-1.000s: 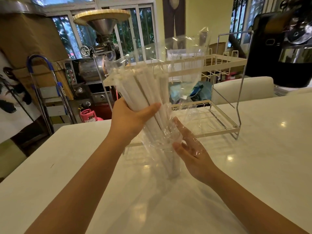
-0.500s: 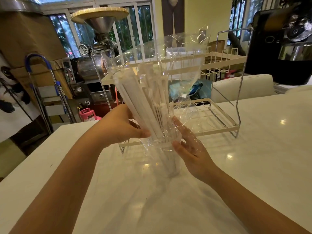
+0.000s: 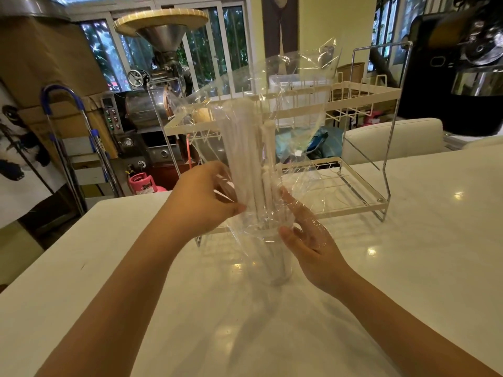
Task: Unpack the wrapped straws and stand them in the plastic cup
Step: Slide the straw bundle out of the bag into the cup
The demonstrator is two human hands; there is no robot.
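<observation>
A bundle of white paper-wrapped straws [image 3: 251, 164] stands nearly upright with its lower ends inside a clear plastic cup [image 3: 275, 259] on the white table [image 3: 408, 268]. A crinkled clear plastic bag [image 3: 294, 104] hangs loosely around the straws, open at the top. My left hand [image 3: 201, 202] pinches the bag and straws at mid-height from the left. To the right of the cup, my right hand [image 3: 310, 238] has its fingers spread against the cup rim and the bag. The cup's base is blurred behind the film.
A white two-tier wire rack [image 3: 353, 159] stands on the table just behind the cup. Beyond the table's far edge are a metal roasting machine [image 3: 160, 91], a pink gas canister [image 3: 143, 183], a blue-handled trolley [image 3: 68, 137] and a cream chair [image 3: 392, 140].
The straw bundle has swung from leaning left to almost upright and sunk deeper into the cup. My left hand slid lower and now pinches rather than wraps. My right hand stayed at the cup.
</observation>
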